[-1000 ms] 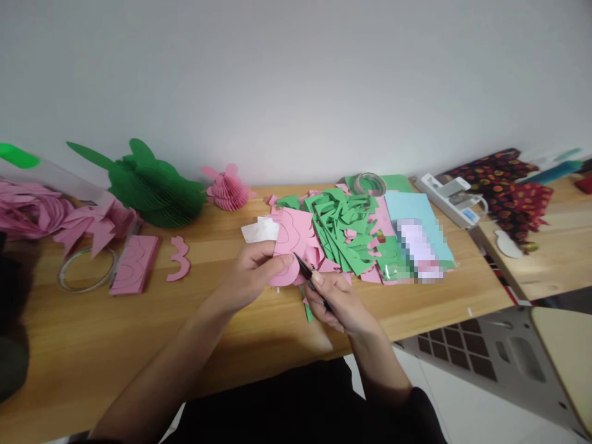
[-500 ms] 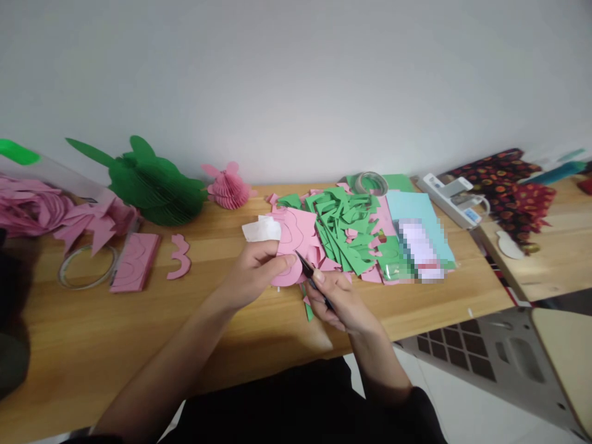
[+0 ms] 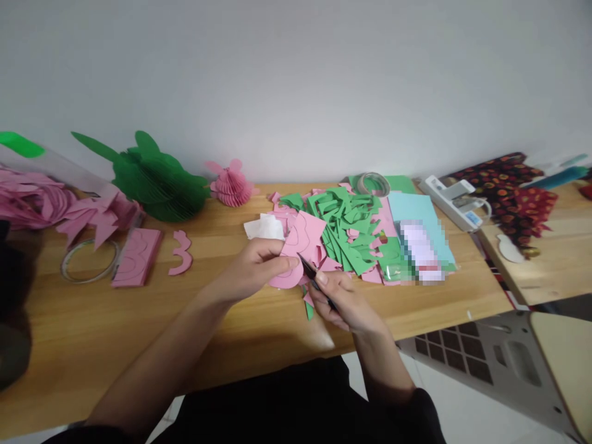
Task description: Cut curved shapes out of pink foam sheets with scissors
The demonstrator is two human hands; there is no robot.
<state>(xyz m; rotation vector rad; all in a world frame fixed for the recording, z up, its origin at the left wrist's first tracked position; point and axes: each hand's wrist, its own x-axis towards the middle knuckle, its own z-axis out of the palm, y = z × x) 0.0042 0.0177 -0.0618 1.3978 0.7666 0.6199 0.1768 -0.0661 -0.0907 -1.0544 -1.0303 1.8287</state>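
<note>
My left hand [image 3: 256, 266] is closed on a pink paper piece [image 3: 300, 243] with curved lines drawn on it, held just above the wooden table [image 3: 139, 320]. My right hand [image 3: 345, 302] grips black scissors [image 3: 311, 272], whose blades meet the lower right edge of the pink piece. A heap of green and pink paper offcuts [image 3: 349, 231] lies right behind the hands. A white scrap [image 3: 264, 227] rests by my left fingers.
At the left lie a stack of pink sheets [image 3: 137, 256], a cut pink shape [image 3: 181, 253], a tape ring [image 3: 87, 259] and pink offcuts [image 3: 55, 206]. Green [image 3: 155, 179] and pink [image 3: 231, 184] honeycomb paper figures stand by the wall. Light blue sheets [image 3: 416, 216], another tape roll [image 3: 372, 183] and a white device [image 3: 451, 200] sit at the right.
The pink piece has turned a little in my left hand and the scissors have crept along its edge. The view has shifted slightly to the right.
</note>
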